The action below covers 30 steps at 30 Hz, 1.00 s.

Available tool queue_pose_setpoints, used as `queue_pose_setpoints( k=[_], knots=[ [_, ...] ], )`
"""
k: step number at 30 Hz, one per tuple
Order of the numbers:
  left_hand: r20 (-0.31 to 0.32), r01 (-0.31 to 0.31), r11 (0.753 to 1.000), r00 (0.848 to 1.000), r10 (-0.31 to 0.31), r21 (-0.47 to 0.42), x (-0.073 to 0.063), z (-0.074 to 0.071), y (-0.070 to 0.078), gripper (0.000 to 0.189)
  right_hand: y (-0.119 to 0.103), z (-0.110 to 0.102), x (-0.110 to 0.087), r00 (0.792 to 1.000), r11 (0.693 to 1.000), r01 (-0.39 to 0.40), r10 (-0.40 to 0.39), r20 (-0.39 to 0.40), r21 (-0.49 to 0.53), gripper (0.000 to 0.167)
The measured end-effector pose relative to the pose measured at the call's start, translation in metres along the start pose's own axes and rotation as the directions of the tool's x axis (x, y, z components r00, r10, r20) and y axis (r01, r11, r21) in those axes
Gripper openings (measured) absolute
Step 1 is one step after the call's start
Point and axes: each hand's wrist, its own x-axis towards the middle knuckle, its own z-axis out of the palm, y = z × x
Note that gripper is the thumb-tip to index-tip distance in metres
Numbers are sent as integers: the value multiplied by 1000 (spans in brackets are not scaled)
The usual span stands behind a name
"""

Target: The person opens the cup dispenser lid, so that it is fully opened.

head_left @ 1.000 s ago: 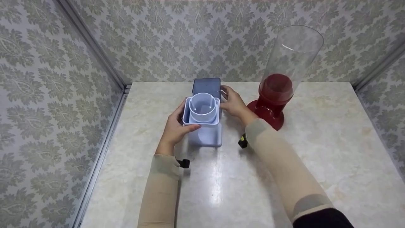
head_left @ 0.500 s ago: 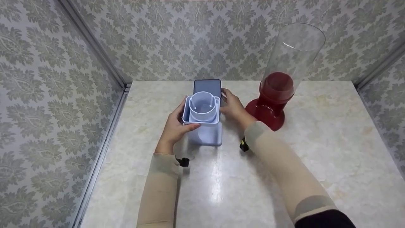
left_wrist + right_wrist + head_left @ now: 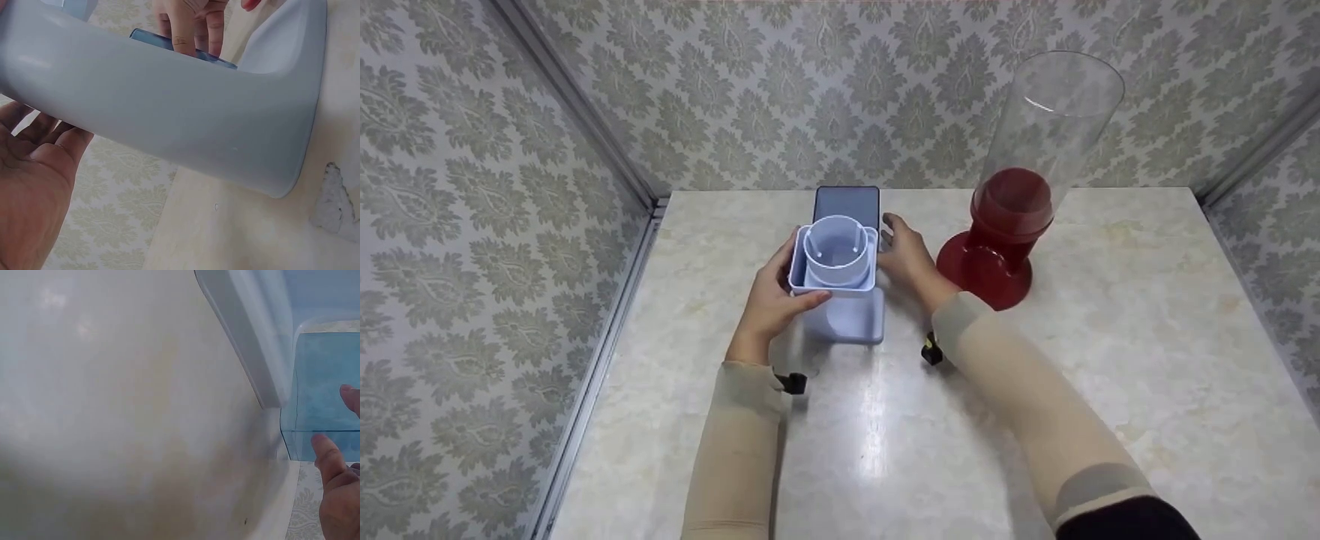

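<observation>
A pale blue dispenser base [image 3: 855, 321] stands upright on the table, with a square top and a round collar [image 3: 840, 276] inside it. My left hand [image 3: 771, 298] grips the top from the left, thumb along the front rim; the left wrist view shows the smooth curved body [image 3: 157, 107]. Directly behind the base is a see-through dark blue box [image 3: 847, 201], partly hidden by it. My right hand [image 3: 909, 261] is at the right side of that box, fingers spread. In the right wrist view its index fingertip [image 3: 319, 440] overlaps the blue box [image 3: 318, 402] near an edge.
To the right stands a red dispenser base [image 3: 994, 274] carrying a tall clear cylinder [image 3: 1054, 127]. Patterned walls [image 3: 780, 75] close off the back and sides of the marbled table [image 3: 1147, 360]. A small black wrist camera [image 3: 931, 351] sits at my right wrist.
My right fingers have slid slightly back toward me along the dark blue box and loosened from its side. My left hand keeps its hold on the pale blue base.
</observation>
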Motion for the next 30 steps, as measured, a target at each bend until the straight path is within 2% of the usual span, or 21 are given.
queue_pose_setpoints(
  k=[6,11,13,15,16,18,21,24,26,30],
  knots=[
    [-14,0,1000,1000,0,4,1,0,-1,118,-2,-3,-7,1000,999,7,-6,18,-37,94],
    [-13,-6,1000,1000,7,28,-1,-1,1,122,-8,-12,-22,999,999,40,-40,22,13,89],
    [-32,-43,999,999,44,16,-3,-1,2,121,-12,-20,-32,997,996,71,-71,9,45,84],
    [-76,-107,994,991,108,16,-6,0,7,117,-17,-30,-44,994,992,110,-109,-18,65,81],
    [-105,-149,989,983,150,19,-7,2,10,114,-19,-35,-51,991,989,134,-132,-35,69,80],
    [-170,-243,968,953,249,55,-10,7,18,108,-24,-46,-67,980,979,190,-184,-76,71,78],
    [-242,-373,918,886,395,135,-15,18,37,106,-31,-60,-92,950,956,287,-277,-143,59,76],
    [-260,-464,863,824,503,198,-19,33,59,112,-39,-73,-115,907,925,380,-372,-198,6,76],
    [-253,-506,835,797,548,217,-21,45,73,114,-44,-81,-129,874,902,431,-427,-230,-36,75],
    [-216,-584,790,760,613,188,-28,71,95,107,-55,-98,-150,793,842,536,-528,-305,-65,71]
  ],
)
